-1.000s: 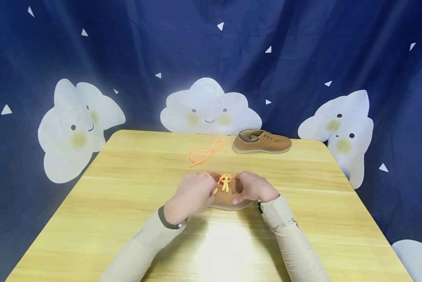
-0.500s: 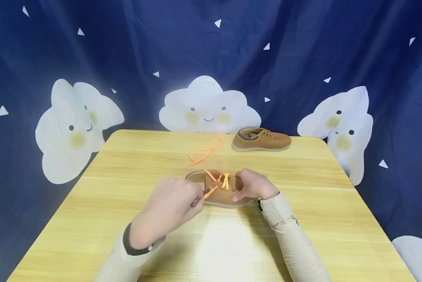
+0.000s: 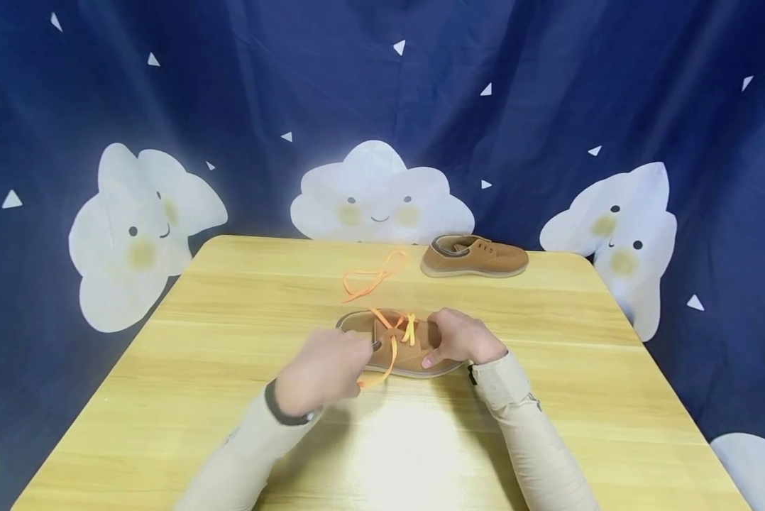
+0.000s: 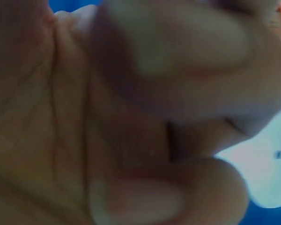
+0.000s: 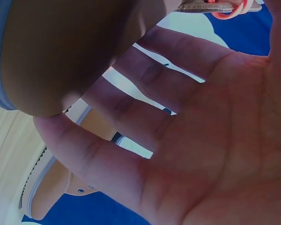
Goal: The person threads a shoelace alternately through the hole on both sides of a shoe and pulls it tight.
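Observation:
A brown shoe point(image 3: 404, 365) lies on the table, toe to the right and opening to the left. My right hand point(image 3: 462, 337) grips its toe, thumb on the near side and fingers on the far side. In the right wrist view the fingers point(image 5: 145, 89) reach along the shoe's toe point(image 5: 47, 61). An orange and yellow shoelace point(image 3: 393, 351) crosses the eyelets; one slack end curves over the near side to my left hand point(image 3: 321, 369). That hand's fingers curl beside the heel, pinching the lace; the pinch itself is hidden. The left wrist view shows mostly curled fingers point(image 4: 192, 79).
A matching brown shoe point(image 3: 475, 259) without a lace sits near the table's far edge. Left of it, a loose orange shoelace point(image 3: 372, 278) lies looped. The wooden table point(image 3: 216, 341) ends at a dark blue curtain point(image 3: 357, 71) with cloud prints.
My left hand drew the shoelace toward the near left, then shifted slightly back right. The lace, taut half a second ago, now hangs slack. The right hand keeps its hold on the toe.

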Tool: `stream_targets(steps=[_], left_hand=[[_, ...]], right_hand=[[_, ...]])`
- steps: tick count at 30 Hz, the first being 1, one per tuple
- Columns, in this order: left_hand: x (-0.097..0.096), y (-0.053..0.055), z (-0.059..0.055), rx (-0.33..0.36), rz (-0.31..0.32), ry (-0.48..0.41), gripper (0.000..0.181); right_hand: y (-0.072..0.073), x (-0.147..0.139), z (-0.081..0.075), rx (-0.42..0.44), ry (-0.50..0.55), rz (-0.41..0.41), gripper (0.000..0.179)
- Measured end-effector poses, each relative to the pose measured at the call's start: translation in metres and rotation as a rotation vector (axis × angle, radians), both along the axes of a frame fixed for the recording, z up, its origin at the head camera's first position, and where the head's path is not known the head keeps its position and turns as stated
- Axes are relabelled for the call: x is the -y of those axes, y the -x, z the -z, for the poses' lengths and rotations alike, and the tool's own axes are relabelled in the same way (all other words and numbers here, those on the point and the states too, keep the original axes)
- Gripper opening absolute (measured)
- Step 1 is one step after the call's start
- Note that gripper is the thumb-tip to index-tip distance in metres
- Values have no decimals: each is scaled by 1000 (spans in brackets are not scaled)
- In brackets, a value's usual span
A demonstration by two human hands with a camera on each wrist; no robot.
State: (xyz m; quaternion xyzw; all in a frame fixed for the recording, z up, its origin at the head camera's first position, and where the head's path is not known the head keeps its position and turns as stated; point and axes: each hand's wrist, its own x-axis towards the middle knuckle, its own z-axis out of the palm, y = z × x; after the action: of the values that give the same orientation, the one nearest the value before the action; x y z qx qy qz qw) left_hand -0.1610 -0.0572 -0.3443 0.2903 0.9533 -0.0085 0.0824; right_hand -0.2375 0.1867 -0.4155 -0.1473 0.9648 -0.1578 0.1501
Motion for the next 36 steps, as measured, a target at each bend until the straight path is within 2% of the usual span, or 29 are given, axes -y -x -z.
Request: stream_targets(steps=[2,5,7,9,12,15,18,21,23,26,29,32,36], left_hand=[[-4,13,11,38,-46,79,31],[-7,27,24,86,-93,155,31],[-7,33,29,109,-103,172,32],[-7,37,31,141,-100,137,30],[-7,40,33,113,-59,13,29],[-12,43,37,42,-15,-139,36],[-20,44,45,-23,-10,-234,50],[-28,44,52,-86,-30,-258,57],[-32,44,56,-122,-52,-254,60],[-34,45,59,-139,-83,-250,60],[-35,45,59,-126,-98,-260,55],[-33,44,58,-111,-102,-271,51],[-31,45,53,-85,-104,-261,52]], right_hand=[[-1,0,1,6,5,1,48],[-1,1,2,7,13,-3,56],[-2,1,2,10,15,-2,65],[-1,2,2,14,17,-7,66],[2,2,2,29,30,-30,59],[3,-1,0,45,66,-73,52],[0,-4,-7,-9,114,-102,56],[-3,-3,-15,-155,188,-118,48],[-4,1,-19,-245,239,-146,31],[0,12,-26,-300,281,-217,14],[6,24,-30,-282,238,-307,16],[12,36,-32,-245,120,-382,24],[16,48,-36,-173,-60,-403,30]])
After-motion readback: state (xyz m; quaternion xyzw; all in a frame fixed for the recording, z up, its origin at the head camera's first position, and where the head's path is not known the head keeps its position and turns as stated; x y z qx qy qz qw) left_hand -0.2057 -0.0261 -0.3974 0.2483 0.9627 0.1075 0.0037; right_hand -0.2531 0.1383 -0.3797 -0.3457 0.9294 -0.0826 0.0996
